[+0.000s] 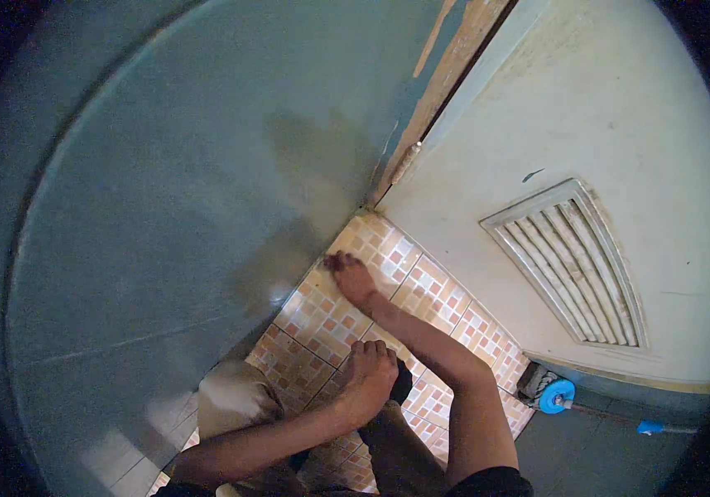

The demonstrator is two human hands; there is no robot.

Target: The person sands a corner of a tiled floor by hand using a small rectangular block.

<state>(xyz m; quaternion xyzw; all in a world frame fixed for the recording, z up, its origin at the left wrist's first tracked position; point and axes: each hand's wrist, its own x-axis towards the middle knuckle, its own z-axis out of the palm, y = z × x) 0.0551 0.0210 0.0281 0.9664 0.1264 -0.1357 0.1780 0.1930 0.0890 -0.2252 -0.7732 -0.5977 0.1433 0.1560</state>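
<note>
My right hand (351, 277) reaches low over the tiled floor (409, 286), close to the foot of the grey-green wall (189, 182). Its fingers are curled in, and a dark patch shows at their tips; whatever they may hold cannot be made out. Nearer to me, my left hand (371, 379) rests by my bent knee, on the dark cloth of my trousers. The fingers of that hand are bent closed and their tips are hidden. Both forearms are bare below dark sleeves.
On the right stands a stained pale door (487, 157) with a slatted vent (570, 261) and a hinge (406, 163) by the worn wooden frame (429, 103). A mop with a blue disc (557, 397) lies at the door's lower corner, its pole running right.
</note>
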